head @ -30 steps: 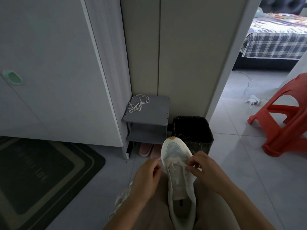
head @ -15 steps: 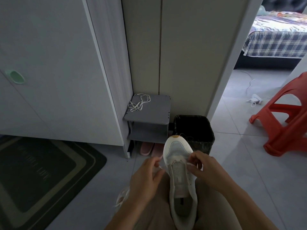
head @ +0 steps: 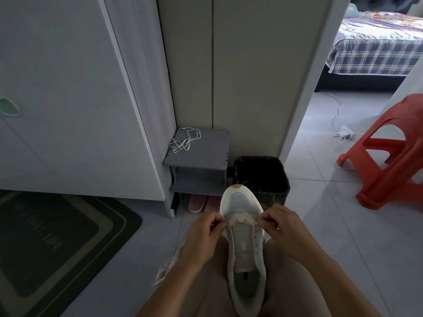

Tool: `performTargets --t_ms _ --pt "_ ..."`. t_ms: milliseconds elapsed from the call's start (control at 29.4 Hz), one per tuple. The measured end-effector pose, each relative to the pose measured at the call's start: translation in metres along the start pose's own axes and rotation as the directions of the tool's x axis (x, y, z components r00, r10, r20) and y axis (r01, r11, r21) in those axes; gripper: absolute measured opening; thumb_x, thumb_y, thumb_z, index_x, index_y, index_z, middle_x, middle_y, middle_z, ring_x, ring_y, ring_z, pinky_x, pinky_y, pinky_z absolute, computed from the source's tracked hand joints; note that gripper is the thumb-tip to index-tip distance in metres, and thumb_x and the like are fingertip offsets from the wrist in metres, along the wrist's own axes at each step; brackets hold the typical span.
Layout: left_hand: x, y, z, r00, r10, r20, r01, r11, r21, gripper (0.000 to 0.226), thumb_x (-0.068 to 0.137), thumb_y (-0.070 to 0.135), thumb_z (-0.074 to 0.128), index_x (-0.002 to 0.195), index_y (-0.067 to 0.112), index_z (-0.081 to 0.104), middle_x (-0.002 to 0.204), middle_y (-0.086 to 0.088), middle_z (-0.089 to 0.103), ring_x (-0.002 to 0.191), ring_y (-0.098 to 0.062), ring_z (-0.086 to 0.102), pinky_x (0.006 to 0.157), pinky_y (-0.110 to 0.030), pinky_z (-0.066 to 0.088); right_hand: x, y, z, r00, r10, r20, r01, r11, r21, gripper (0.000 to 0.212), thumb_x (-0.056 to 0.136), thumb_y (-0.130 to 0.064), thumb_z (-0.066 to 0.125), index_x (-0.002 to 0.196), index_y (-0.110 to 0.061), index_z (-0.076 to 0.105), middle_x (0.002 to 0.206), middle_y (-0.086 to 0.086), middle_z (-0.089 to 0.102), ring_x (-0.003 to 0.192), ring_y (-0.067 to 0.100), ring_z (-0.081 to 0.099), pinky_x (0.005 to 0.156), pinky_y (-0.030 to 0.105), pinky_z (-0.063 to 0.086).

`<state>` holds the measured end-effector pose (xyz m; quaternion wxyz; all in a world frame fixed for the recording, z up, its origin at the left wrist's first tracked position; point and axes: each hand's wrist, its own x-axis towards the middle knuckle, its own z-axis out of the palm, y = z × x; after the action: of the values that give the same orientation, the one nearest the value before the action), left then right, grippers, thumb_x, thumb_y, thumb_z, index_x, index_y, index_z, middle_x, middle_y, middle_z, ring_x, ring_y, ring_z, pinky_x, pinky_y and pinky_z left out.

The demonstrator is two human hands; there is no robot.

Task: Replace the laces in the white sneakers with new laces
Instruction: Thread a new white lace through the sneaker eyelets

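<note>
- The white sneaker (head: 246, 255) lies on the person's lap (head: 212, 291), toe pointing away, with a soft mesh toe.
- The left hand (head: 204, 236) and right hand (head: 285, 227) pinch a thin white lace (head: 242, 218) across it with curled fingers.

White sneaker (head: 245, 243) with mesh toe, glossy tiled floor (head: 320, 225), shiny red plastic stool (head: 389, 161)

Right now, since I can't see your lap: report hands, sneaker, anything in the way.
Left hand and right hand each pinching lace at front eyelets. White sneaker on lap, toe forward, upper eyelets empty. Nothing blocking.
</note>
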<state>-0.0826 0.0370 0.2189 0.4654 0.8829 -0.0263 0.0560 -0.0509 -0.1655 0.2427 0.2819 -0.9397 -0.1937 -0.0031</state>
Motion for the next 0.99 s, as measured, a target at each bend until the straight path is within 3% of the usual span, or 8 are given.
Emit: performTargets --t_ms 102,306,408,510,681,817,987 --pt "-0.003 -0.002 0.005 0.992 0.124 -0.035 -0.117 0.983 0.144 0.007 0.091 0.018 0.055 0.085 0.018 0.059 0.078 0.019 0.049 0.072 0.004 0.050 0.067 -0.008 0.039 -0.006 0.000 -0.004 0.990 0.137 0.036 -0.140 0.984 0.113 0.012 0.091 -0.022 0.054 0.080 -0.025 0.054 0.082 -0.014 0.052 0.075 0.003 0.051 0.065 0.012 0.040" --pt "-0.006 0.000 0.008 0.971 0.237 0.001 -0.227 0.930 0.288 0.023 0.090 0.037 0.043 0.086 0.021 0.059 0.080 0.017 0.050 0.064 0.007 0.043 0.057 -0.005 0.033 -0.008 -0.002 -0.005 0.955 0.273 0.119 -0.296 0.916 0.270 0.016 0.093 -0.022 0.050 0.084 -0.013 0.060 0.086 0.006 0.062 0.076 0.014 0.056 0.065 0.018 0.042" --pt "-0.005 -0.002 0.002 0.977 0.212 0.000 -0.201 0.930 0.308 0.008 0.090 0.025 0.054 0.088 0.021 0.061 0.083 0.016 0.053 0.067 0.010 0.043 0.060 -0.005 0.032 -0.008 -0.008 -0.006 0.956 0.233 0.179 -0.276 0.920 0.279 0.019 0.093 -0.021 0.051 0.087 -0.006 0.061 0.084 0.010 0.062 0.071 0.012 0.053 0.064 0.018 0.041" --pt "-0.001 0.002 0.000 0.988 0.156 -0.018 -0.145 0.948 0.284 0.007 0.090 0.024 0.056 0.084 0.022 0.058 0.079 0.019 0.050 0.067 0.007 0.046 0.059 -0.006 0.034 -0.007 -0.005 -0.008 0.941 0.292 0.172 -0.334 0.886 0.322 0.016 0.092 -0.023 0.051 0.086 -0.011 0.061 0.087 0.010 0.063 0.077 0.016 0.057 0.066 0.019 0.042" --pt "-0.005 0.004 -0.007 0.981 0.120 0.152 -0.137 0.985 0.107 0.008 0.089 0.021 0.058 0.081 0.021 0.058 0.076 0.016 0.053 0.072 -0.003 0.052 0.063 -0.011 0.039 -0.007 -0.002 -0.008 0.942 0.294 0.164 -0.333 0.885 0.326 0.012 0.092 -0.022 0.052 0.084 -0.018 0.060 0.089 0.007 0.064 0.082 0.016 0.058 0.069 0.018 0.044" --pt "0.001 -0.004 -0.011 0.996 0.065 0.066 -0.077 0.975 0.206 0.007 0.090 0.024 0.056 0.088 0.018 0.060 0.081 0.014 0.054 0.071 -0.001 0.050 0.063 -0.010 0.036 -0.004 -0.007 -0.006 0.940 0.269 0.212 -0.329 0.882 0.338 0.017 0.092 -0.023 0.053 0.087 -0.010 0.063 0.085 0.009 0.063 0.076 0.016 0.056 0.068 0.021 0.043" --pt "-0.006 0.015 0.005 0.999 0.037 -0.011 -0.035 0.988 0.149 0.008 0.090 0.030 0.056 0.093 0.022 0.055 0.082 0.019 0.048 0.071 0.007 0.048 0.062 -0.007 0.037 -0.006 -0.003 -0.009 0.930 0.302 0.211 -0.361 0.857 0.367 0.013 0.092 -0.024 0.051 0.085 -0.018 0.060 0.090 0.008 0.064 0.083 0.018 0.058 0.070 0.019 0.044"
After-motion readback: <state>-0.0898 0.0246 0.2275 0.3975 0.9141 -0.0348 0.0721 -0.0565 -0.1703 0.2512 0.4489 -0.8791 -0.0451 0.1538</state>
